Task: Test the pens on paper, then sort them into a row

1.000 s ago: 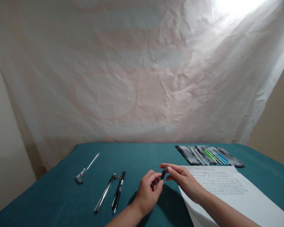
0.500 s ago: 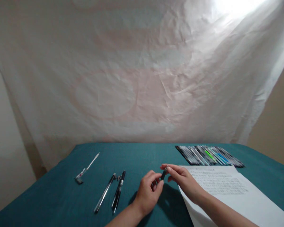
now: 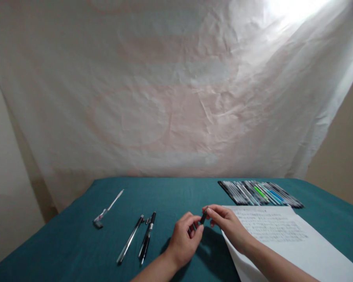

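Between my two hands is a small dark piece, tilted, too small to identify. My left hand pinches its lower end with thumb and fingers. The fingertips of my right hand close on its upper end, and my right forearm crosses over the written paper. To the left of my hands, a clear pen and black pens lie on the teal cloth, with small dark bits near their upper ends.
Several pens and markers lie in a row at the back right of the teal table. At the left are a thin white stick and a small grey piece. A pale sheet hangs behind.
The fingers of my right hand have shifted slightly and curled closer around the upper end of the dark piece. My left hand has stayed nearly still.
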Action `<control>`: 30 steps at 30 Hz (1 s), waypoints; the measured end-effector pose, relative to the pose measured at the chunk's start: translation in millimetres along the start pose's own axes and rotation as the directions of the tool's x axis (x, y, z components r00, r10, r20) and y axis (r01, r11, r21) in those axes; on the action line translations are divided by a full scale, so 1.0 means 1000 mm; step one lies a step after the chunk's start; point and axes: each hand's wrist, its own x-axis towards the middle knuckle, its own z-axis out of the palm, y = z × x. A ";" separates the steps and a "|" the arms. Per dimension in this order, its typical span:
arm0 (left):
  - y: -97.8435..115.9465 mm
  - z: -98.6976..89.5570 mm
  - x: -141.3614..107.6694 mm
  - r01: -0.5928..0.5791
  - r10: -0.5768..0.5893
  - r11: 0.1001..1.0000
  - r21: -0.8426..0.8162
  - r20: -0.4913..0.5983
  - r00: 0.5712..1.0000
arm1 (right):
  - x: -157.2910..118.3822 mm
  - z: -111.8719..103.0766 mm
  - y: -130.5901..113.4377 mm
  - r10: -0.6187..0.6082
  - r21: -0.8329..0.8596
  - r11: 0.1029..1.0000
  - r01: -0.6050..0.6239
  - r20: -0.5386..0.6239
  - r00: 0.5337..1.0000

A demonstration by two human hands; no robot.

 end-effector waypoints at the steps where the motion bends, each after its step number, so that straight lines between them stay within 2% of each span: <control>1: 0.000 0.000 0.000 0.000 0.000 1.000 -0.001 -0.001 1.000 | 0.000 0.000 0.000 0.004 -0.003 1.000 -0.004 -0.011 1.000; 7: 0.001 0.000 0.000 0.004 -0.005 1.000 -0.010 -0.005 1.000 | 0.000 0.001 0.004 0.057 0.046 0.997 -0.055 -0.031 0.998; 18: 0.004 0.001 -0.001 -0.010 0.010 1.000 0.005 -0.008 1.000 | 0.000 -0.002 0.000 0.001 -0.105 0.994 -0.006 -0.044 0.999; 24: 0.002 0.002 0.001 0.033 -0.033 0.999 -0.044 -0.012 0.999 | -0.001 0.000 0.006 -0.009 -0.121 0.993 -0.001 -0.081 0.997; 27: -0.003 0.005 0.003 0.079 -0.087 0.989 -0.126 -0.060 0.994 | -0.004 0.000 0.009 -0.155 -0.278 0.952 0.125 -0.089 0.984; 30: -0.006 0.008 0.005 0.110 -0.120 0.978 -0.178 -0.042 0.992 | -0.007 -0.001 0.013 -0.293 -0.556 0.783 0.279 0.067 0.954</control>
